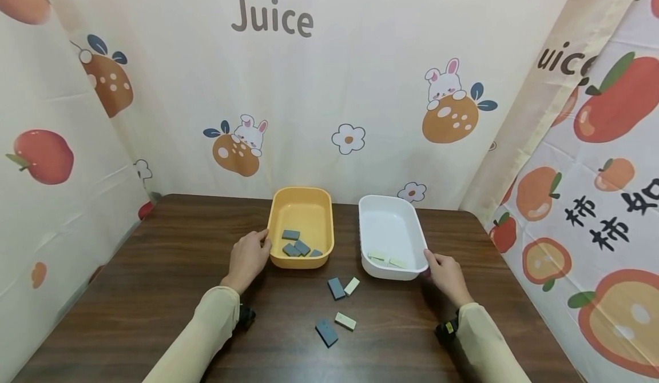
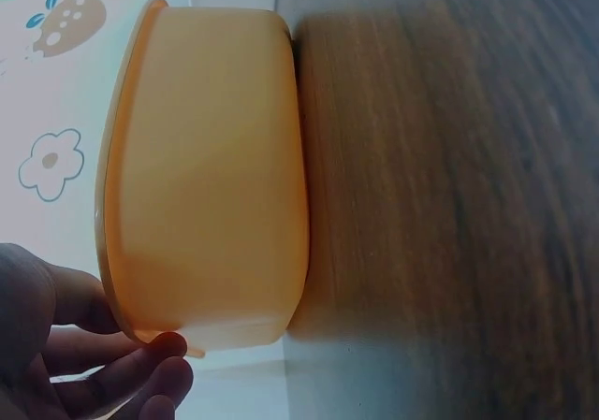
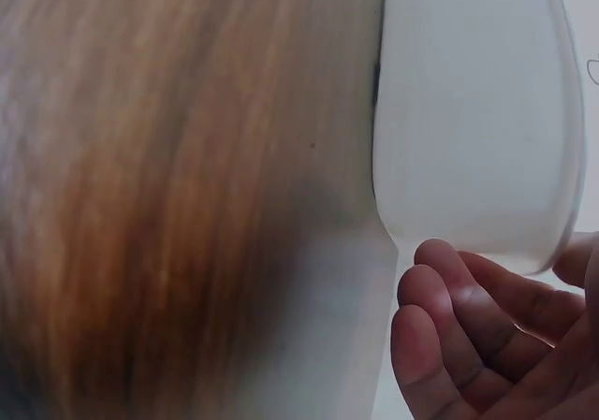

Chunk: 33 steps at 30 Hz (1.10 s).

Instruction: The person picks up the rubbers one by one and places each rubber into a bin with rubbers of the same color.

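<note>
A yellow plastic basin (image 1: 301, 194) stands on the left with several dark blue-grey blocks (image 1: 290, 235) inside. My left hand (image 1: 248, 260) pinches its left rim; in the left wrist view the fingers (image 2: 122, 378) curl at the basin's corner. To its right is a white plastic basin (image 1: 393, 223) holding pale cream blocks (image 1: 377, 255) near its front wall. My right hand (image 1: 447, 274) grips this basin's right rim, and in the right wrist view its fingers (image 3: 459, 298) bend beneath the edge. Both basins rest on the table.
In front of the basins, two blue-grey blocks (image 1: 326, 332) and two cream blocks (image 1: 345, 321) lie loose on the dark wooden table (image 1: 180, 246). A printed curtain (image 1: 309, 86) hangs along the table's back edge, with more printed cloth at both sides.
</note>
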Tool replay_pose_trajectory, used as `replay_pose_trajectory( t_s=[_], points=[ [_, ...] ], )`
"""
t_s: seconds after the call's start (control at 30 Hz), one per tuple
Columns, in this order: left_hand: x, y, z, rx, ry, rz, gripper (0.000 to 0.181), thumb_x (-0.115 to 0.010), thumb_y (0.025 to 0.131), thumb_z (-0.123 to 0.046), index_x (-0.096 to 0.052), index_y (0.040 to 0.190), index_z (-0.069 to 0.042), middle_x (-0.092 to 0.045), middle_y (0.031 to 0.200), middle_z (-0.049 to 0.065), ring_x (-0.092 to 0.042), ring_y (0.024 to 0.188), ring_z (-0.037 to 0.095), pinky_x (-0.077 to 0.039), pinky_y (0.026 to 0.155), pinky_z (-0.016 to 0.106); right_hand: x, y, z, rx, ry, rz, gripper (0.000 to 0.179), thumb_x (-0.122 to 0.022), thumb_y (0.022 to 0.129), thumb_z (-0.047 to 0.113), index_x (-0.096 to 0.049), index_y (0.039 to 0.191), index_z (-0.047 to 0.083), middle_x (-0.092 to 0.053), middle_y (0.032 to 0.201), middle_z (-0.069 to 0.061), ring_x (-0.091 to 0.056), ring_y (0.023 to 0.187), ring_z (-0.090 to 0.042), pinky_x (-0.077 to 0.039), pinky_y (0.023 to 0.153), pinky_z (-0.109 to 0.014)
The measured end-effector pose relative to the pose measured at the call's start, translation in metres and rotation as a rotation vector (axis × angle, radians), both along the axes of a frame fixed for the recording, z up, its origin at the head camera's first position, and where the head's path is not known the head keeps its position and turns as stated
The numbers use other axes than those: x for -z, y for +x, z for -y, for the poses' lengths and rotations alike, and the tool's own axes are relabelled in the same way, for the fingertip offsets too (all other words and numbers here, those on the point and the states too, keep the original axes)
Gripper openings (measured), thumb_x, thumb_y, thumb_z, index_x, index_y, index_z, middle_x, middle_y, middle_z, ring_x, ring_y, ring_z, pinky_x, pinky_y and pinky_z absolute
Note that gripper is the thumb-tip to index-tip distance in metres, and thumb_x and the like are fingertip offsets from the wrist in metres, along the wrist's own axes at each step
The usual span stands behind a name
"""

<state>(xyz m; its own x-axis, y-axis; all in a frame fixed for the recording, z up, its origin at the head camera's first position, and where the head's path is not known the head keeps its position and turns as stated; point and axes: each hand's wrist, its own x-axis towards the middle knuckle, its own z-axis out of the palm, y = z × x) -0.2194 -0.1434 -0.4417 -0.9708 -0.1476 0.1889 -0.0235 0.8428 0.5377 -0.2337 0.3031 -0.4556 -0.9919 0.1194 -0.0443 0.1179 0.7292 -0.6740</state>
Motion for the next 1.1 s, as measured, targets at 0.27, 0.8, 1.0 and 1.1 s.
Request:
replay_pose_trajectory(
  t_s=[0.27, 0.8, 1.0, 1.1],
  points=[
    [0.000, -0.001, 0.000, 0.001, -0.001, -0.025, 0.036, -0.056, 0.093, -0.015, -0.065, 0.126, -0.004, -0.071, 0.104, 0.019, -0.053, 0.065, 0.022, -0.045, 0.061, 0.039, -0.007, 0.002, -0.003, 0.017, 0.054, -0.100, 0.053, -0.044, 0.101, 0.043, -0.065, 0.112, -0.004, -0.068, 0.078, -0.012, -0.060, 0.065, -0.016, -0.046, 0.060, -0.028],
    [0.000, 0.000, -0.001, -0.009, 0.014, -0.023, 0.034, -0.057, 0.093, -0.014, -0.066, 0.124, -0.003, -0.071, 0.107, 0.020, -0.052, 0.063, 0.023, -0.044, 0.060, 0.039, -0.029, 0.016, 0.016, -0.016, 0.125, -0.290, 0.033, -0.055, 0.098, 0.025, -0.071, 0.106, -0.002, -0.066, 0.079, -0.012, -0.052, 0.067, -0.018, -0.042, 0.057, -0.025],
    [0.000, 0.000, -0.001, -0.010, 0.014, -0.027, 0.034, -0.057, 0.093, -0.015, -0.066, 0.124, -0.004, -0.071, 0.107, 0.020, -0.052, 0.064, 0.023, -0.044, 0.059, 0.038, -0.036, 0.022, 0.025, -0.063, 0.099, -0.337, 0.030, -0.058, 0.097, 0.023, -0.071, 0.103, -0.003, -0.068, 0.082, -0.013, -0.053, 0.068, -0.016, -0.042, 0.057, -0.023],
    [0.001, 0.000, -0.001, -0.009, 0.018, -0.019, 0.034, -0.057, 0.093, -0.015, -0.066, 0.124, -0.004, -0.071, 0.106, 0.020, -0.050, 0.061, 0.022, -0.041, 0.055, 0.034, -0.037, 0.024, 0.031, -0.100, 0.100, -0.374, 0.022, -0.062, 0.094, 0.018, -0.073, 0.098, -0.001, -0.068, 0.080, -0.011, -0.053, 0.068, -0.014, -0.043, 0.057, -0.021]
  ],
)
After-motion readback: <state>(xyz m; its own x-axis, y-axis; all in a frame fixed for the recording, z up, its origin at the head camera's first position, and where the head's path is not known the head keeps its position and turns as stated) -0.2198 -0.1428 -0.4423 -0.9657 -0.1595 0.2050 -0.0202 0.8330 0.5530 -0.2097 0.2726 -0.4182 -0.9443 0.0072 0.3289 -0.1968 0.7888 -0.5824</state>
